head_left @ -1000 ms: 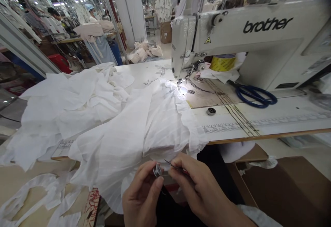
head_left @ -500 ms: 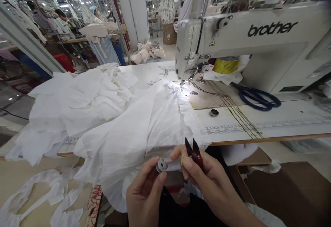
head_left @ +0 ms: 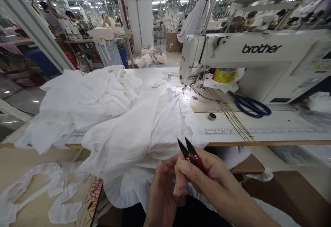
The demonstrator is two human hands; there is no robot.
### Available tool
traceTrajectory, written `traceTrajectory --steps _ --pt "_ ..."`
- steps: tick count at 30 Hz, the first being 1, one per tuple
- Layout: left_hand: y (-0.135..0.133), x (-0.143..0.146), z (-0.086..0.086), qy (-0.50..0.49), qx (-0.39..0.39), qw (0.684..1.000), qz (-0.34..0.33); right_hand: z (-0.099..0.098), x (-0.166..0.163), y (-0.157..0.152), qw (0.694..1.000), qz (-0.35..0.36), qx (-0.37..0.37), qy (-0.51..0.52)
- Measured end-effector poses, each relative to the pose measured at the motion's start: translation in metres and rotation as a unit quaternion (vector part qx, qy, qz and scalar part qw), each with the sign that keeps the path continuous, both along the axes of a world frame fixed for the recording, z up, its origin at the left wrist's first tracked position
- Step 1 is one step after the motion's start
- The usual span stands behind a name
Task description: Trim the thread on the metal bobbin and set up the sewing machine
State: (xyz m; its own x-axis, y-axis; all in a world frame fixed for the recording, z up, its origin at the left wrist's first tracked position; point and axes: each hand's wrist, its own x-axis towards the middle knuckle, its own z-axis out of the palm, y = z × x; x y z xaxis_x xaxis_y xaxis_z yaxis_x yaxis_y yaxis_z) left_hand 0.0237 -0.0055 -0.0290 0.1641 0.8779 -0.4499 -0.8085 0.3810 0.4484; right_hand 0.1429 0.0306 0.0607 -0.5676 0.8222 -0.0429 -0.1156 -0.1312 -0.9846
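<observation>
While the right hand (head_left: 207,177) grips red-handled snips (head_left: 191,147), black blades apart and pointing up, the left hand (head_left: 162,194) sits curled just beside its fingertips; cannot tell whether the left holds anything, as its inner fingers are hidden. Both hands are in front of the table (head_left: 274,137) edge. White fabric (head_left: 121,141) runs from beneath the lit needle area of the sewing machine (head_left: 224,53) and drapes over that edge, next to the hands. On the tabletop: small metal bobbin case (head_left: 212,116), right of fabric; blue-handled scissors (head_left: 239,103) farther right; yellow tape roll (head_left: 224,75) under the machine arm.
</observation>
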Motion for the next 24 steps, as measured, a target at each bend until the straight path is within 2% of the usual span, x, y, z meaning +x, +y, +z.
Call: traceTrajectory --steps 4,10,13,15,24 --pt "-0.002 0.006 -0.008 -0.002 -0.030 1.000 0.007 0.012 0.001 -0.001 1.000 0.002 -0.015 0.011" --pt "-0.005 0.011 -0.022 -0.018 -0.078 0.996 -0.027 0.022 0.006 -0.001 0.999 -0.014 -0.029 0.036" --pt "-0.006 0.011 -0.030 -0.026 -0.093 0.995 -0.033 0.029 0.010 -0.001 0.998 -0.064 -0.009 0.025" --pt "-0.007 0.011 -0.033 -0.031 -0.098 0.994 -0.036 0.035 0.012 0.002 0.992 -0.122 0.021 0.003" --pt "-0.009 -0.003 -0.036 -0.039 -0.105 0.993 -0.029 0.059 0.026 0.030 0.949 -0.275 0.155 -0.005"
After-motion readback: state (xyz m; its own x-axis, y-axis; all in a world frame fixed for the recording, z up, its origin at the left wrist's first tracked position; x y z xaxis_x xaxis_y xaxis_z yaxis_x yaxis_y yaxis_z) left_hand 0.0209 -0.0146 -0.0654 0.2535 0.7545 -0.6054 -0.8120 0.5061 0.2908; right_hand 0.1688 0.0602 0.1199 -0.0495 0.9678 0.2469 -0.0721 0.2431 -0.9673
